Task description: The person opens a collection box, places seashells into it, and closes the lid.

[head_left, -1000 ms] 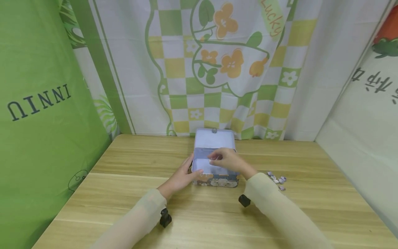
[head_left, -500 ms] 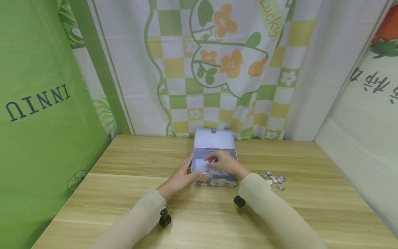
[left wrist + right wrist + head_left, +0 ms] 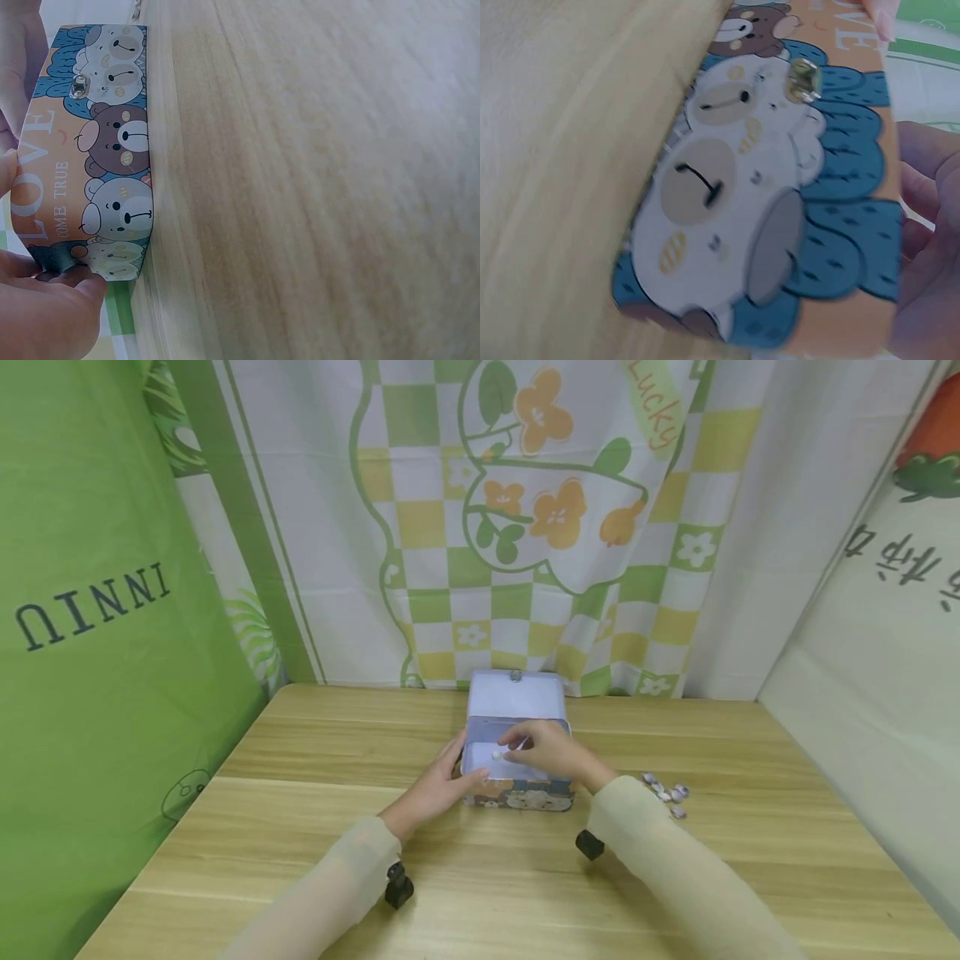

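My left hand (image 3: 433,787) gripped the box (image 3: 536,797) at its left side, thumb over the near rim. My right hand (image 3: 546,752) arched above it, forefinger and thumb slightly parted; whether it held anything, I couldn't tell. Inside the smooth, bear-printed box sat a small white piece (image 3: 497,755); purplish shell-like pieces (image 3: 679,793) lay right on the wood-grained table (image 3: 480,893).

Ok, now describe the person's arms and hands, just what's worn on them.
The left sleeve and right sleeve are long and pale cream. A small, blocky left black device and a similar right black device sit by the cuffs, with no cable visible. The left hand and right hand wear no gloves.
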`<action>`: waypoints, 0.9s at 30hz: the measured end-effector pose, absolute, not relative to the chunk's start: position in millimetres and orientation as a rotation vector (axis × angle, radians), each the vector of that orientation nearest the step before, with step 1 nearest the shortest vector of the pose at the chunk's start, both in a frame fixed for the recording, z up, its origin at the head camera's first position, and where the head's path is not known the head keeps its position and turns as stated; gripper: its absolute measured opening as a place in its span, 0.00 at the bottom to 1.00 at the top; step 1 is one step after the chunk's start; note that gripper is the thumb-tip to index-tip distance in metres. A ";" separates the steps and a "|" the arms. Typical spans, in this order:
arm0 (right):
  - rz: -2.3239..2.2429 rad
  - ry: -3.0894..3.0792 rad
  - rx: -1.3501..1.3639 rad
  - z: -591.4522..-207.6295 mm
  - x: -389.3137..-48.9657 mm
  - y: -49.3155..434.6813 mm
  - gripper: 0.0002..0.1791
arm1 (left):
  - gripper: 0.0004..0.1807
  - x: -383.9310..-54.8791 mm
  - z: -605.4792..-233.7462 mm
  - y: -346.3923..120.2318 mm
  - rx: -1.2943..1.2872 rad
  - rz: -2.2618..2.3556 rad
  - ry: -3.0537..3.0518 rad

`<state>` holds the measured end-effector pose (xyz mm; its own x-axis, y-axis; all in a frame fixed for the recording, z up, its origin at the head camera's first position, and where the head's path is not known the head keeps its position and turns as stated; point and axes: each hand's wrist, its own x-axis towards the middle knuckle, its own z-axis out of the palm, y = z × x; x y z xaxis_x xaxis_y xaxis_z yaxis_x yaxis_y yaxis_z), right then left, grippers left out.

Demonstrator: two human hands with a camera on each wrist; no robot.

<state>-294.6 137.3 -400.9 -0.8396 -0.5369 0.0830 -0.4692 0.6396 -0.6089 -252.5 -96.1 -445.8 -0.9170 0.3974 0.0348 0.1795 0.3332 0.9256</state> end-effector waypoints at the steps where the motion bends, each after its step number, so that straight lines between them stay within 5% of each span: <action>1: -0.978 2.745 -0.857 -399.0 -294.0 139.4 0.14 | 0.51 -252.5 -445.9 -95.9 0.527 1.623 2.401; 27: -1.110 2.783 -0.847 -388.1 -268.1 229.5 0.11 | 0.52 -252.4 -446.5 -96.1 0.492 1.546 2.464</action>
